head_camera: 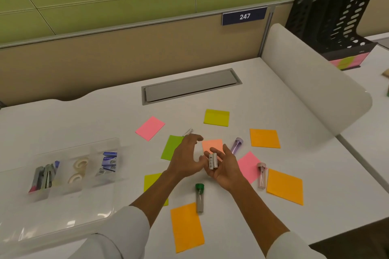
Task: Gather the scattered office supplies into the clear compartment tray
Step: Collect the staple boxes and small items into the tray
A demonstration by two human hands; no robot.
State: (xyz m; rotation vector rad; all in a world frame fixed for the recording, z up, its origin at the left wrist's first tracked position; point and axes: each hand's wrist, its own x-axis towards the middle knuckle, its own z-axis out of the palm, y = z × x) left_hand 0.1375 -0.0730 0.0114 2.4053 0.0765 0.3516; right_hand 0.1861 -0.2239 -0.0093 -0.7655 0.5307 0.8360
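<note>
Two white tubes (212,161) held in right grip (223,169), fingers curled. Left grip (185,159) spread, holding nothing. Clear compartment tray (63,202) at nine o'clock on worktop (294,94).

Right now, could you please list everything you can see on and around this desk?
Sticky notes: ten, orange, pink, yellow, green, peach, scattered mid-desk.
Lead tubes: four, green, purple, pink, clear caps, among the notes.
Clear tray: one, left; holds staplers, tape rolls, staple boxes.
Cable hatch: one, grey, far centre.
Number plate: one, blue, partition.
File rack: one, black, far right.
Left hand: open, above the notes.
Right hand: holds two white tubes.
</note>
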